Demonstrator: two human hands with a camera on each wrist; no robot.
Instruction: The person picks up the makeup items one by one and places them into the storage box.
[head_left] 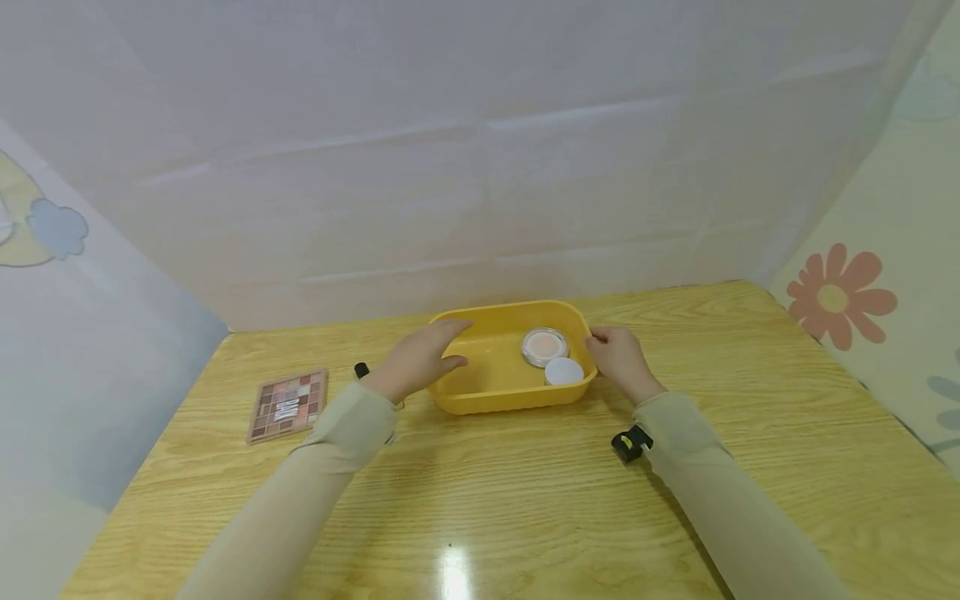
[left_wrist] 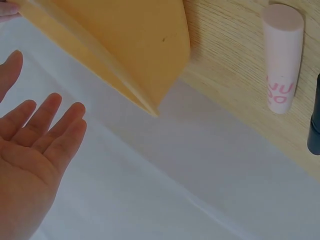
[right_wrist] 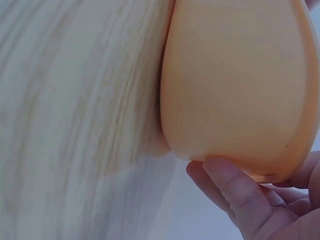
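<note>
A yellow plastic bin stands on the wooden table near its far edge. My right hand grips the bin's right end, its fingers against the outer wall in the right wrist view. At the opposite end, my left hand is held over the left rim with thumb and fingers spread. The left wrist view shows that palm facing the bin, holding nothing. Inside the bin, toward the right, lie a round clear-rimmed compact and a round white-topped container.
An eyeshadow palette lies on the table at the left. Partly behind the left hand is a black-ended item. A pale pink tube and a dark tube lie beside the bin. White sheeting hangs behind the table.
</note>
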